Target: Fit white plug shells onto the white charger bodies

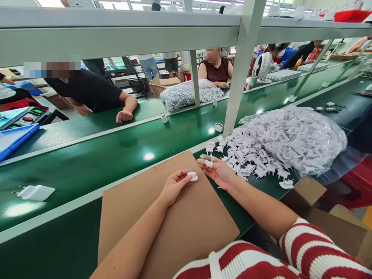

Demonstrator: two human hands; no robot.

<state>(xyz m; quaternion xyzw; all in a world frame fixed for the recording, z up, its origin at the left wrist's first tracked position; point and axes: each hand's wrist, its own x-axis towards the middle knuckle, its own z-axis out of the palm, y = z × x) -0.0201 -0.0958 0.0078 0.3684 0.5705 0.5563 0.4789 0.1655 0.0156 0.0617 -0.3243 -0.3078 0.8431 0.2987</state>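
My left hand [173, 185] hovers over a brown cardboard sheet [151, 217] and pinches a small white plug part [192, 175] with two metal pins pointing up. My right hand [218, 170] is just right of it, palm up, fingers stretched and apart, with taped fingertips, holding nothing. It lies at the edge of a spread pile of white plug parts [247, 155] spilling from a clear plastic bag [296, 137] on the green bench.
A green conveyor belt [87, 155] runs across in front, carrying a white charger body [36, 192] and single white parts [218, 126]. A grey upright post [241, 69] stands behind the pile. Other people sit across the belt. A cardboard box [334, 221] is at right.
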